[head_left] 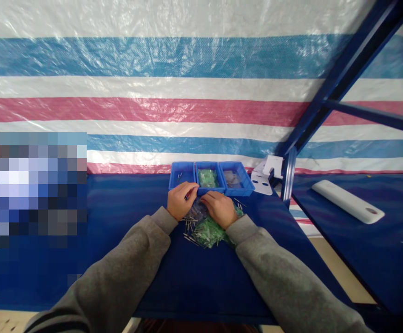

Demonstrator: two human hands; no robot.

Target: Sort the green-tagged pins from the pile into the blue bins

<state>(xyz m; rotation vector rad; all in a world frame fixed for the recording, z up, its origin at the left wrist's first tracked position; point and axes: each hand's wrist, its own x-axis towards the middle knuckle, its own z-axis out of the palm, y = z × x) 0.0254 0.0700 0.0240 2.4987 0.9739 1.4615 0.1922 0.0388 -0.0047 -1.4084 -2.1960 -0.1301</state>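
My left hand is raised just in front of the blue bins, its thumb and fingers pinched together; whatever sits between them is too small to name. Beside it my right hand curls with fingertips down at a heap of clear plastic pieces, and its grip is partly hidden. Under and in front of my right hand lies a heap of green plastic pieces. Thin metal pins are scattered along the left side of the heaps. A few more pins lie to the right.
Three blue bins stand in a row: the left bin has a few pins, the middle bin green pieces, the right bin clear pieces. White card, a blue metal post and a white oblong device are rightward. A blurred area covers the left.
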